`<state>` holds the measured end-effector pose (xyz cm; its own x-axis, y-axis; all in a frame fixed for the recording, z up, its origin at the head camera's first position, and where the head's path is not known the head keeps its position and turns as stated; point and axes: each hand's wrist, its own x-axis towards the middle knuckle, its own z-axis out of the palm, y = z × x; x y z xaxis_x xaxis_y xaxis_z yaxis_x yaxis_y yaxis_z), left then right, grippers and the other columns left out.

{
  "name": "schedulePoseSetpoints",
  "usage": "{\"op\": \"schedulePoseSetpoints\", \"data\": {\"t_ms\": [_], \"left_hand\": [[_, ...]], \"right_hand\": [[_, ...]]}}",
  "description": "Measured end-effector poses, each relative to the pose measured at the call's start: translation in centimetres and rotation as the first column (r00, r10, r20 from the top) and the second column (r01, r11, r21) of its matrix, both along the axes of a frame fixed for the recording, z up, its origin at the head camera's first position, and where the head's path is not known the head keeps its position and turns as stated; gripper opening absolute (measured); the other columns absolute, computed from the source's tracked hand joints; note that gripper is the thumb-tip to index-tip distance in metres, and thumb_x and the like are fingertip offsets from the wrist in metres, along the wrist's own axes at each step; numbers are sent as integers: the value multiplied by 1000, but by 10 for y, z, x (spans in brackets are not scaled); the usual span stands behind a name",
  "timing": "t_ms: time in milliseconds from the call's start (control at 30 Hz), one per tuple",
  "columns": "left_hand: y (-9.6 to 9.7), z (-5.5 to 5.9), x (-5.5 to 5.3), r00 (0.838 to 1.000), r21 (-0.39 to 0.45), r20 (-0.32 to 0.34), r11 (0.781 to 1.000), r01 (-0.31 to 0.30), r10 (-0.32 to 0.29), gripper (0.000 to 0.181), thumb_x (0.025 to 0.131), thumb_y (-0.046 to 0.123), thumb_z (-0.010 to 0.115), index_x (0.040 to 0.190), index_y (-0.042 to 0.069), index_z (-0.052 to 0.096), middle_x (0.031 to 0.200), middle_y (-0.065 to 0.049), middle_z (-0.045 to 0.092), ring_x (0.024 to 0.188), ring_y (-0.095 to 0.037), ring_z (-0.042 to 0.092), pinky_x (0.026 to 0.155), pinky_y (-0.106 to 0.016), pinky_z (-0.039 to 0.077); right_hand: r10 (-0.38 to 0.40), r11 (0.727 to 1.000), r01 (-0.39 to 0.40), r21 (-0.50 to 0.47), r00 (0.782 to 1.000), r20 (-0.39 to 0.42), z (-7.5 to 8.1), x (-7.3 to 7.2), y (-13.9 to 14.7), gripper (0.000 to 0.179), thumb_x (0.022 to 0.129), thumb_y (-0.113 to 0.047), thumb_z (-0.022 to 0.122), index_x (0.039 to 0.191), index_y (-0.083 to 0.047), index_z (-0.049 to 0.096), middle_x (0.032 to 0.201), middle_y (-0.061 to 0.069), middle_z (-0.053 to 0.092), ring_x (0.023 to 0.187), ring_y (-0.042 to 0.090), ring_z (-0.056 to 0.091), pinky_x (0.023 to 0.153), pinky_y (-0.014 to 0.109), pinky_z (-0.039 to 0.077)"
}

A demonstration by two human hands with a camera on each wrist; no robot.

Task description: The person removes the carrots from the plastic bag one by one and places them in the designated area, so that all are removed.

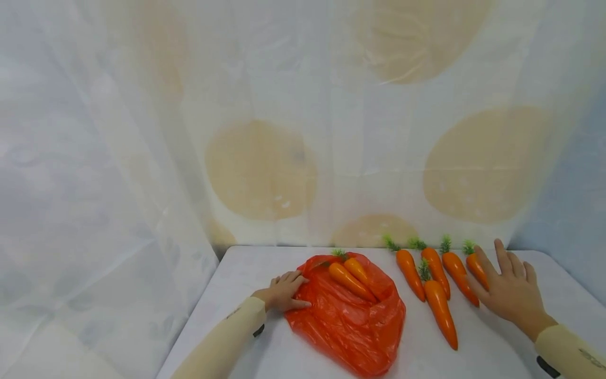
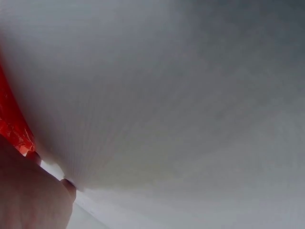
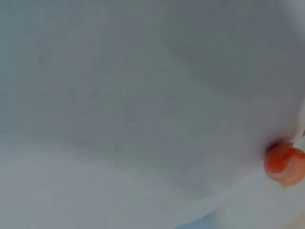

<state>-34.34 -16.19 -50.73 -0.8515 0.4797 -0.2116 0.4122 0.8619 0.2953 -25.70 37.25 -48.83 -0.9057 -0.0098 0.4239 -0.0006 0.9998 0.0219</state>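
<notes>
A red plastic bag (image 1: 341,331) lies on the white table with its mouth open. Two orange carrots (image 1: 350,280) with green tops show in the mouth. At the bag's left edge my left hand (image 1: 284,292) touches the plastic, thumb apart from the fingers; the left wrist view catches the hand (image 2: 31,191) beside a strip of red bag (image 2: 12,117). Fingers spread, my right hand (image 1: 511,289) is over the right side of the table and partly covers the rightmost carrot (image 1: 476,269). The right wrist view shows a carrot's orange end (image 3: 283,164) at its right edge.
Several more carrots lie right of the bag, one (image 1: 440,310) nearer the front than the others. Behind the white table (image 1: 251,263) hangs a pale curtain (image 1: 364,173) with tan round patches. Another pale sheet (image 1: 94,210) hangs on the left.
</notes>
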Motion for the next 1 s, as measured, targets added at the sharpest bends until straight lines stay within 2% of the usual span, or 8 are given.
{"op": "schedulePoseSetpoints", "data": {"t_ms": [233, 500, 767, 1000], "left_hand": [[-1, -3, -1, 1000, -10, -11, 1000, 1, -1, 71, 84, 65, 64, 141, 28, 44, 154, 0, 33, 143, -27, 29, 116, -62, 24], [1, 1, 1, 1000, -5, 8, 1000, -1, 1, 71, 86, 62, 65, 143, 27, 43, 157, -1, 30, 145, -28, 27, 116, -62, 23], [1, 5, -4, 1000, -23, -6, 1000, -5, 5, 72, 86, 62, 64, 144, 26, 42, 157, -2, 30, 145, -29, 26, 117, -63, 22], [0, -2, -2, 1000, -22, -15, 1000, -4, 3, 71, 84, 64, 65, 142, 29, 43, 157, 1, 31, 144, -27, 28, 116, -60, 26]], "right_hand": [[-25, 1000, 25, 6, 999, 20, 0, -1, 5, 102, 88, -49, 64, 159, -22, -4, 160, 24, -23, 133, 59, 11, 110, 75, 2], [-6, 1000, 6, 1, 1000, 7, 2, -7, -2, 97, 89, -47, 62, 159, -20, -1, 160, 23, -24, 135, 58, 11, 112, 74, -1], [43, 999, -43, -26, 999, -26, 7, -23, -13, 88, 95, -55, 52, 160, -21, 3, 162, 25, -16, 134, 57, 16, 107, 76, 9], [38, 998, -38, -54, 999, -12, 4, -24, -21, 87, 95, -60, 49, 160, -19, 8, 162, 27, -13, 132, 59, 18, 106, 77, 10]]}}
